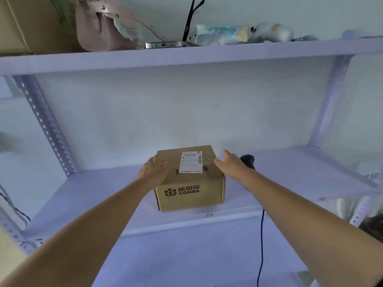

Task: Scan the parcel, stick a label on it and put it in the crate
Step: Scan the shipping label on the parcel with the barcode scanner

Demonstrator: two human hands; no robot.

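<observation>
The brown cardboard parcel with a white shipping label sits on my pale metal shelf. My left hand lies flat against its left top edge, my right hand spread just beside its right (not gripping), a black scanner behind.

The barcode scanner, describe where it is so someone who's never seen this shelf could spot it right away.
Look at the lower shelf of the pale metal rack, where a cardboard parcel sits near the middle. Just right of the parcel, partly hidden behind the person's right hand, is the scanner. It is the only dark, rounded thing on that shelf, and a dark cable hangs below the shelf edge there.
</observation>
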